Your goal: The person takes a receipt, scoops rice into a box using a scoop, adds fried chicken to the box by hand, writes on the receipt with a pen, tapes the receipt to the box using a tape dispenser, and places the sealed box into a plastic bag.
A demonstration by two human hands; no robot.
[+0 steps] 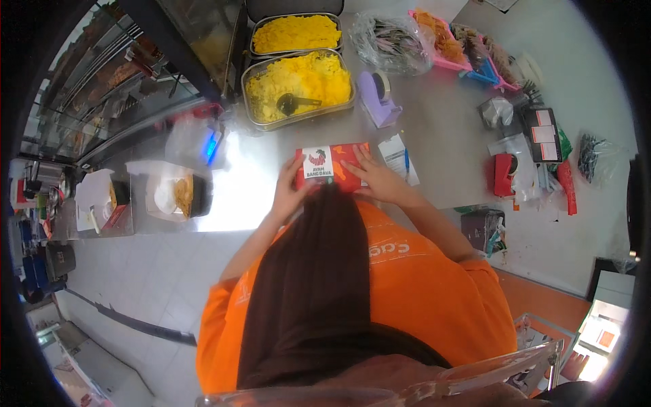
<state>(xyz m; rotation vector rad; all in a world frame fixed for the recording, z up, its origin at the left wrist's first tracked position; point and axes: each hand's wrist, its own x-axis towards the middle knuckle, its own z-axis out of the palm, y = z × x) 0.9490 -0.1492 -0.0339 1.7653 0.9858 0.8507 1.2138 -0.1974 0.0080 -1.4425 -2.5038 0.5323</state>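
A red printed food box (pixel 339 162) with a white logo panel lies closed on the metal counter, close in front of my body. My left hand (pixel 291 184) grips its left end, the thumb near the front edge. On the right part of the box rests my right hand (pixel 375 175), fingers spread over the lid and the edge. Just right of that hand are a sheet of paper (pixel 394 153) and a blue pen (pixel 407 160). Beyond the box stands a purple tape dispenser (pixel 379 104) with a roll of tape.
Behind are trays of yellow food (pixel 300 122), one holding a black scoop (pixel 288 104). Open food boxes (pixel 152 201) stand at left beside a glass display case. Plastic bags, pink baskets (pixel 457 63), a red tape dispenser (pixel 503 175) and a phone-like device (pixel 543 133) lie at right.
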